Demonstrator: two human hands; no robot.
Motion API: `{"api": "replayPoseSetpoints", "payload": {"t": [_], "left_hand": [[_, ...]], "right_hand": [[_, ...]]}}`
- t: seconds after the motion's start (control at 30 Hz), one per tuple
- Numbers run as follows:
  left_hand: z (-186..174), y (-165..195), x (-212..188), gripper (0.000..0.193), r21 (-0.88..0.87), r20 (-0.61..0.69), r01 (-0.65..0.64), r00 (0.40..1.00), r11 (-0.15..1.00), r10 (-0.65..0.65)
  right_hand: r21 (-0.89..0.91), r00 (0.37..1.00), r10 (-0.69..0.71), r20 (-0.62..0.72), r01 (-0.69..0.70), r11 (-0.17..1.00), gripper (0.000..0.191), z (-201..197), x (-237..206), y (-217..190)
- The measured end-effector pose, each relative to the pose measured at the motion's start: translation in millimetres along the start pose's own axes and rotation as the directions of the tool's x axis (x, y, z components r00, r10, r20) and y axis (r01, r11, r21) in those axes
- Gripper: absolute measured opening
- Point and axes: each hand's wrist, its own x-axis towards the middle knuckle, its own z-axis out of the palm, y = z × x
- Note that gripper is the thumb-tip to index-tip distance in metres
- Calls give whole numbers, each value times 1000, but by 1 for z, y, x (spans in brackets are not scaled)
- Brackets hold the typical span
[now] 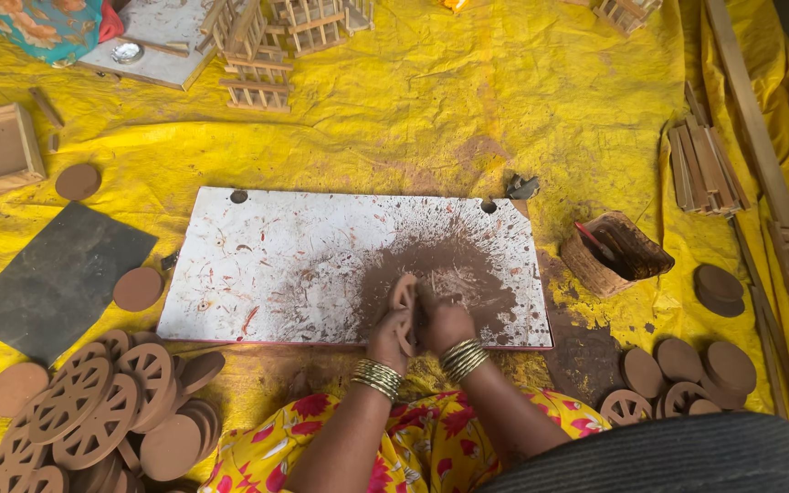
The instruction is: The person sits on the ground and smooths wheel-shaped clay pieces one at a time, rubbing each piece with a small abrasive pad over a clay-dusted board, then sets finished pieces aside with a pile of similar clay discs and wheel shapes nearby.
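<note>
Our left hand (389,340) and right hand (446,324) both grip a brown wooden wheel (404,306), held on edge over the near rim of the stained white board (267,265). Near left lies a heap of wheels (93,411) (spoked ones and plain discs). To the right stands a small brown-smeared pot (615,253), with more discs (687,365) near it on the yellow sheet (468,100).

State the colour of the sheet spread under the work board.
Bright yellow sheet, with brown stains; clearest in the head view.
</note>
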Motion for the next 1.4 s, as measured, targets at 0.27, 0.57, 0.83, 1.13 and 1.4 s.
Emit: {"api": "replayPoseSetpoints", "payload": {"t": [0.27, 0.57, 0.83, 1.13, 1.4], "left_hand": [[-14, 31, 7, 89, -146, -118, -67, 992, 987, 50], [1, -1, -3, 82, 44, -116, 43, 993, 998, -38], [-26, 15, 18, 75, -154, -93, -137, 988, 978, 124], [-6, 5, 4, 71, -55, -194, 143, 969, 988, -151], [-21, 54, 12, 80, -165, -155, -106, 985, 981, 80]], "right_hand": [[77, 942, -286, -174, 303, 950, 65, 32, -52, -43], [113, 997, -34, -74, 42, 993, 61, -4, -2, -4], [75, 962, -266, -58, 270, 960, 70, 1, -55, -52], [112, 998, 8, -66, 0, 994, 58, 9, 9, 9], [-24, 971, -239, 30, 240, 971, 53, 26, -47, -42]]}}
